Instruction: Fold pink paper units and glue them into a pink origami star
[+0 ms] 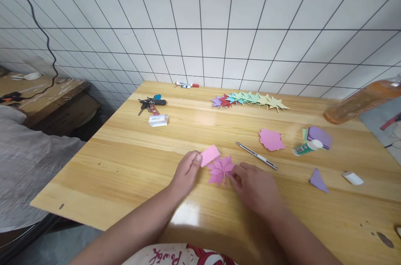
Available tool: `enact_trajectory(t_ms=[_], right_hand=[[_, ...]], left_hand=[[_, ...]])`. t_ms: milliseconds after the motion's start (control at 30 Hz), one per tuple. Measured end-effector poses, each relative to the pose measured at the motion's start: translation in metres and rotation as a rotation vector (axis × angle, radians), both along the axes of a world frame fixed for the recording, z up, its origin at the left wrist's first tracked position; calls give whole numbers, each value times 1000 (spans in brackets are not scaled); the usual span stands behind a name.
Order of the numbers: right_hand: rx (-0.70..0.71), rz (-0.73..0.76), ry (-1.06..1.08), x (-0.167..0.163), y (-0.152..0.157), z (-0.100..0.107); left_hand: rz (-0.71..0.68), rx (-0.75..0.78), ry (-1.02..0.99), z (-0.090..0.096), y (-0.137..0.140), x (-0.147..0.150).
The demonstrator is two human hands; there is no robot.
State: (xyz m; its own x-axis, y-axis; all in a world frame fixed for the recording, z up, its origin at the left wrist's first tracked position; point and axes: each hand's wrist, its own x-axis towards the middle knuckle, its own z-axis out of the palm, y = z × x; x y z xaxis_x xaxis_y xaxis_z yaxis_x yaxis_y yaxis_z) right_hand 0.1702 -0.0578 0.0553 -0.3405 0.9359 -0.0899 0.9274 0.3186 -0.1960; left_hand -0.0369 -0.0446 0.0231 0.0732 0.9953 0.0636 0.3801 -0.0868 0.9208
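Observation:
My left hand (186, 173) pinches a folded piece of pink paper (210, 155) between thumb and fingers. Just right of it lies a pink paper maple leaf (220, 170) with a thin stem, low over the wooden table. Closed at the leaf's right edge, my right hand (253, 183) has its thumb and fingertips on the leaf. Beyond that hand rests a slim craft knife or pen (257, 155). A stack of pink paper pieces (271, 139) sits farther right.
Finished paper leaves (250, 99) line the table's back by the tiled wall. Keys (152, 103) and a small white box (158, 120) lie left. Rightward are a glue stick (307, 147), purple papers (319, 137), a folded purple piece (318, 180), an eraser (352, 177) and a bottle (360, 100).

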Motion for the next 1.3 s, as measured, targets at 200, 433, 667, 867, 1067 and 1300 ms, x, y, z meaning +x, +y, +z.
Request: enact_trajectory(t_ms=[200,433,667,867,1067,1300], right_hand=[[-61,26,-46,-16,-6,-5],[-74,8,-69,-19,-8,-5],[-28,7,-14,-14,-6,-6],[15,141,6,-5,-4,-9],[60,180,-40,-8,-4,-9],[84,142,52,-2,-3,-8]], left_hand=[[2,30,110,0,-6,7],[-104,5,217,1,-11,13],[-139,118,367,-1,2,14],[-219,158,392,-4,12,15],[-245,169,389,-5,14,17],[-197,250,263,-8,16,12]])
